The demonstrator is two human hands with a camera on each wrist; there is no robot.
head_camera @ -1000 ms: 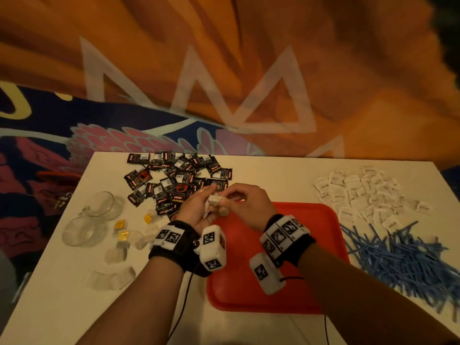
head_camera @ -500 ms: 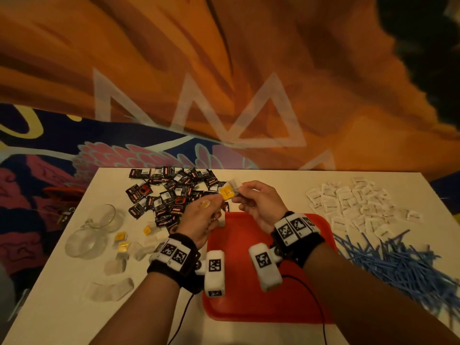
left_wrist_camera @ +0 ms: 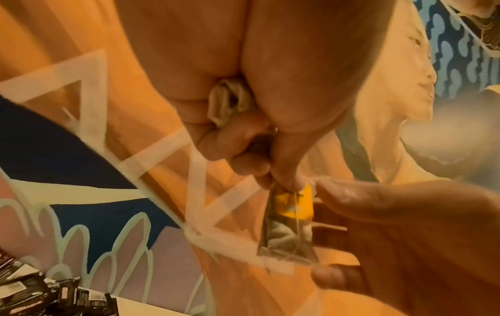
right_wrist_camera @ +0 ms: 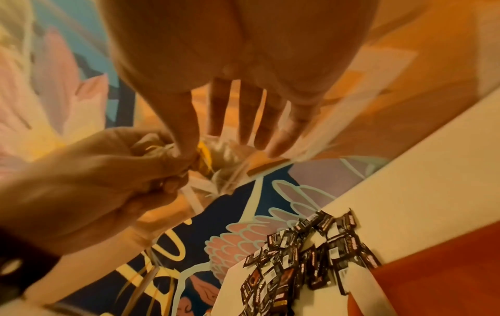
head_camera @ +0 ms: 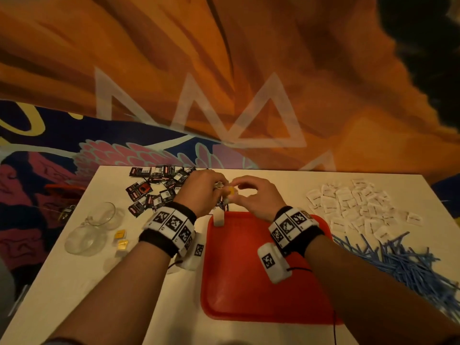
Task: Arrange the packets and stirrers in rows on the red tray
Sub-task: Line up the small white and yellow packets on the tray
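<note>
Red tray (head_camera: 261, 290) sits nearest on the white table (head_camera: 74, 282), glossy plastic with rounded corners, mostly bare; one small pale packet (head_camera: 218, 218) lies at its far-left corner. Right of the tray, a loose heap of thin blue stirrers (head_camera: 408, 265). Left of the tray, clear glass cups (head_camera: 92, 230) on their sides and two small yellow-labelled packets (head_camera: 121, 239) just beside them. Above the tray's far edge both hands meet: left hand (head_camera: 202, 191) is clenched around a bunch of pale crumpled packets and pinches the top of a clear packet (left_wrist_camera: 290, 222) with a yellow label and pale contents, hanging in the air. Right hand (head_camera: 256, 196) pinches the same packet at its yellow end with thumb and forefinger, other fingers (right_wrist_camera: 250, 119) extended straight. Far left on the table, a scattered pile of black packets (head_camera: 154, 188) with white barcodes. Far right, a spread of white packets (head_camera: 353, 202). Painted orange and blue wall (head_camera: 224, 83) beyond.
</note>
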